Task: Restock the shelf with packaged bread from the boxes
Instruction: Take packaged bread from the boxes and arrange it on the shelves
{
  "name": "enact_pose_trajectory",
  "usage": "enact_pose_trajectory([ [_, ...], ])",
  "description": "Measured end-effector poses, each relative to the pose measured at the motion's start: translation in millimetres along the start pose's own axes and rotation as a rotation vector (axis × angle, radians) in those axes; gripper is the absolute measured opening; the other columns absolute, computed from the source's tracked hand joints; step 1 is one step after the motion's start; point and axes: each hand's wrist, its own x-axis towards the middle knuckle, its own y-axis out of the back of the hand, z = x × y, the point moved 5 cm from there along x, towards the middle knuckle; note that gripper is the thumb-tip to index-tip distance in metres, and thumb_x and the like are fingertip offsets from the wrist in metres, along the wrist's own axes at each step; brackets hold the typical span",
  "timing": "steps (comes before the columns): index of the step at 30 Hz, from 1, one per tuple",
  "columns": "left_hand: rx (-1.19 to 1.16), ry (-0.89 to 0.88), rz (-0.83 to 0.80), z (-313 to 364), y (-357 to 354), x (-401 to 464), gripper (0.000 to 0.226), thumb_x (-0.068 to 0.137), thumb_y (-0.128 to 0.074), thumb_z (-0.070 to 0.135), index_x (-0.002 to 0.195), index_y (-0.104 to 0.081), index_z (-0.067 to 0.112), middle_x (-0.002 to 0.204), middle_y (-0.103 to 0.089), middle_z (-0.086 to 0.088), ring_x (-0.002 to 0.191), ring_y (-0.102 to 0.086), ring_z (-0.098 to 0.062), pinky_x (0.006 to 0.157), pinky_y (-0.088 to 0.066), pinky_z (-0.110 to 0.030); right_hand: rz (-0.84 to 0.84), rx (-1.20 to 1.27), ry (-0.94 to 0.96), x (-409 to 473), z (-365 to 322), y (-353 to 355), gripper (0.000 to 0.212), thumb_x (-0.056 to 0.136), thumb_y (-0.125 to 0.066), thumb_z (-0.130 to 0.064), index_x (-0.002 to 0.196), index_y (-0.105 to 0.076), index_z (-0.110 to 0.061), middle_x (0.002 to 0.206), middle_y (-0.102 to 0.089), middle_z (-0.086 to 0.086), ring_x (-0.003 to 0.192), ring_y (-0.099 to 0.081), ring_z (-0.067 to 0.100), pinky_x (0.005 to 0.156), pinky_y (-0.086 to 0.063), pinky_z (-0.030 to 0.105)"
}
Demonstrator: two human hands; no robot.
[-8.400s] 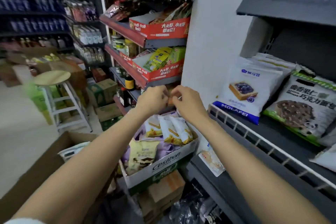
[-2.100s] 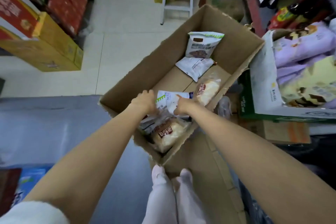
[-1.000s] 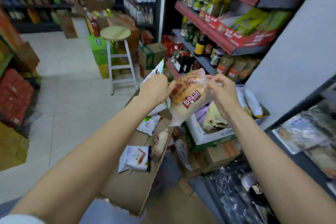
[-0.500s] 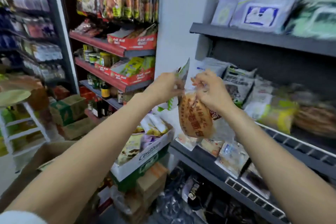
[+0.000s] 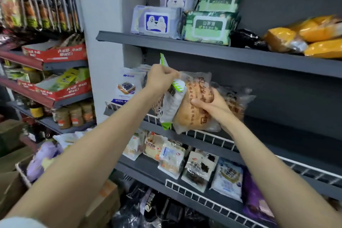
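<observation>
over the wire rail (image 5: 203, 136) of the middle shelf (image 5: 277, 131), both hands hold packaged bread up at the shelf's open front. the right hand (image 5: 211, 106) has its fingers curled around a clear bag of brown bread (image 5: 194, 109), its grip closed on the bag's right flank with the thumb across the front. the left hand (image 5: 161, 79) is a fist pinching the top seam of a white packet with green edges (image 5: 171, 105), which hangs down from that pinch.

both packs stand with their long axis near upright, leaning a little to the right at the top, and they touch side by side: the white packet to the left, the brown bread to the right. the bare stretch of shelf lies behind and to the right of the brown bread, so the right hand is the nearer one to it. more clear bags (image 5: 238, 102) sit just behind that hand. to the left, behind the left hand, blue and white packs (image 5: 127, 87) already stand in a row.

my guess is that the brown bread goes back and down over the rail first, bottom edge leading, while the white packet waits for a slot beside the standing row.
</observation>
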Motion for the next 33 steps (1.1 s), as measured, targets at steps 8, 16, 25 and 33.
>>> enact_pose_trajectory([
  [8,0.0,0.068,0.0,-2,-42,3,0.006,0.081,-0.066,0.009,0.08,-0.072,0.009,0.082,-0.069,-0.014,0.085,-0.064,-0.017,0.076,-0.052,-0.029,0.324,-0.98,0.097,12,-24,84,0.097,0.063,-0.082,-0.044,0.143,-0.031,-0.027,0.138,-0.048,0.014,0.131,-0.037,0.036,0.108,-0.029,0.045],
  [16,0.333,-0.053,0.003,12,-63,-2,0.044,0.08,-0.055,0.007,0.041,-0.036,0.014,0.044,-0.031,-0.003,0.047,-0.034,-0.014,0.051,-0.031,-0.025,-0.079,-1.453,-0.026,39,49,64,0.062,0.089,-0.052,-0.018,0.147,-0.029,-0.022,0.152,-0.027,0.012,0.139,-0.024,0.033,0.114,-0.022,0.045],
  [25,0.279,0.058,0.052,-6,-38,14,0.031,0.086,-0.056,0.018,0.057,-0.056,0.007,0.046,-0.047,-0.009,0.052,-0.048,-0.022,0.058,-0.041,-0.029,-0.216,-0.363,0.126,26,5,6,0.084,0.081,-0.07,-0.023,0.149,-0.02,-0.024,0.155,-0.021,0.002,0.142,-0.02,0.02,0.115,-0.021,0.033],
  [33,-0.061,0.1,-0.007,-33,13,32,0.018,0.097,-0.049,0.021,0.112,-0.05,0.012,0.082,-0.064,-0.007,0.053,-0.064,-0.008,0.063,-0.055,-0.028,0.081,-0.042,0.152,71,-20,-74,0.05,0.08,-0.07,-0.003,0.127,-0.053,-0.007,0.122,-0.062,0.006,0.115,-0.056,0.02,0.087,-0.04,0.018],
])
